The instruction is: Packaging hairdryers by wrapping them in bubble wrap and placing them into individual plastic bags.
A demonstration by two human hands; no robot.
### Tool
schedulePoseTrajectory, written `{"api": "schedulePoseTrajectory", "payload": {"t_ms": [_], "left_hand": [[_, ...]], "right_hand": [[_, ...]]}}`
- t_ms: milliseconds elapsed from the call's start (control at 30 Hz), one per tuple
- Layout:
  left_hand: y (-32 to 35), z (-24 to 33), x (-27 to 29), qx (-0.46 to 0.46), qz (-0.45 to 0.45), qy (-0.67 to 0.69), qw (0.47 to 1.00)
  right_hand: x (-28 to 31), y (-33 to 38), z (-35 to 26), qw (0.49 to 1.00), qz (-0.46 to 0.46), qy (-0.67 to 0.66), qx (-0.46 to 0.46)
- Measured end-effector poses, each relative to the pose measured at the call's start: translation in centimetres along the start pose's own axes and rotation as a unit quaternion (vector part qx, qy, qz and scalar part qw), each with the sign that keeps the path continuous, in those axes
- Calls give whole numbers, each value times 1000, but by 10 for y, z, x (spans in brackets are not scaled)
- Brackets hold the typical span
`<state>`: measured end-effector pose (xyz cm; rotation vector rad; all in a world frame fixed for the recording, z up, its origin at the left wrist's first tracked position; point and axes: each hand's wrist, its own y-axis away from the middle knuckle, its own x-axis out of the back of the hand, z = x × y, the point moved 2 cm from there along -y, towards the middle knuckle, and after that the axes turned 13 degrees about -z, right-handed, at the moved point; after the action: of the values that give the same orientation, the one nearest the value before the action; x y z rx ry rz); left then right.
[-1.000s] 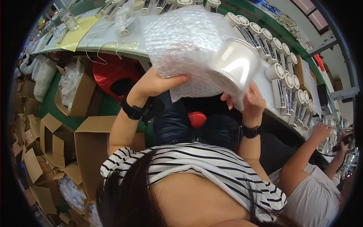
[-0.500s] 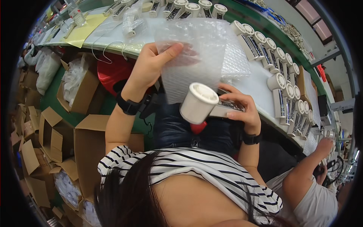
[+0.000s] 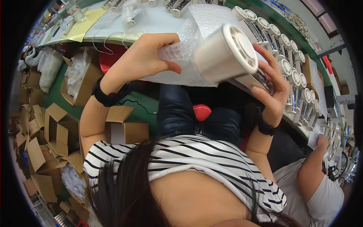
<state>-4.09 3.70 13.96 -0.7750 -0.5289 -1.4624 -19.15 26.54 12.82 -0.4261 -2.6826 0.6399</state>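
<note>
In my right hand [image 3: 275, 89] is a white device with a drum-shaped head [image 3: 215, 55] and a flat, shiny handle; my fingers grip the handle. The drum is tilted, its ringed end facing up and right. My left hand [image 3: 151, 55] is closed on a clear bubble-wrap bag [image 3: 180, 53], bunched between thumb and fingers. Bubble wrap lies against the drum's lower left end; whether the drum is inside the bag's mouth I cannot tell. Part of the handle is hidden behind the drum and my fingers.
Similar white devices [image 3: 285, 68] stand in rows along the table's right side. More bubble wrap [image 3: 211, 17] lies on the table behind the drum. Open cardboard boxes [image 3: 56, 128] crowd the floor at left. A co-worker's arm [image 3: 312, 162] is at right.
The device has risen from near my lap toward the table, and its drum now meets the bubble-wrap bag. My left hand has turned, bunching the bag that was spread flat.
</note>
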Motion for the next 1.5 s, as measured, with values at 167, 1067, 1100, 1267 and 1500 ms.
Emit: {"api": "schedulePoseTrajectory", "payload": {"t_ms": [167,1067,1100,1267,1500], "left_hand": [[7,-4,-11,-26,-5,111,993],[-22,12,-16,-30,-226,-70,971],[-21,12,-17,-20,-191,-78,978],[-22,3,-21,-193,153,-229,942],[0,-9,-35,-25,221,-173,959]], "right_hand": [[-16,-4,9,1000,18,22,6],[-43,1,37,879,-279,-334,-193],[-43,2,41,875,-276,-334,-215],[-50,9,57,871,-207,-412,-167],[-61,8,58,872,-130,-454,-128]]}}
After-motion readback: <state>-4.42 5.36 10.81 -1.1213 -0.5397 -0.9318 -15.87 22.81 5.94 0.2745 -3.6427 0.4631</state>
